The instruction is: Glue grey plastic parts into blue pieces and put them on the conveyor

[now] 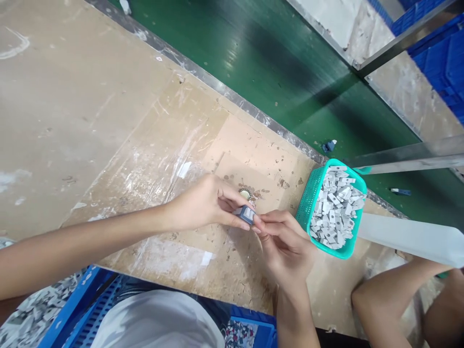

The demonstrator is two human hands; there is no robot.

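Both hands brought together over the tabletop (137, 130), fingertips meeting at one small piece. Left hand (203, 203): thumb and fingers pinched on a blue-grey part (246, 215). Right hand (290, 246): fingertips closed on its right end. We place the part roughly midway between the tabletop's near and far edges.

Part: small, blocky, blue-grey sides, paler patch on the upper face. Fingertips cover some of it; finer detail we cannot make out. Just beyond it, on the tabletop, we note a round piece (245, 194) with a dark rim and pale centre.

Containers: turquoise basket (306, 200), perforated wall, at the tabletop's far edge, right of the hands. Heaped inside, we see pale grey pieces (335, 208), angular, several with a dark hole. Off the near edge, left: blue crate (67, 309) beside many grey-and-white pieces (39, 309). Below the near edge, nearer the right hand: blue bin (266, 331), holding tiny mixed bits (239, 333), some red, some pale; too small for us to identify.
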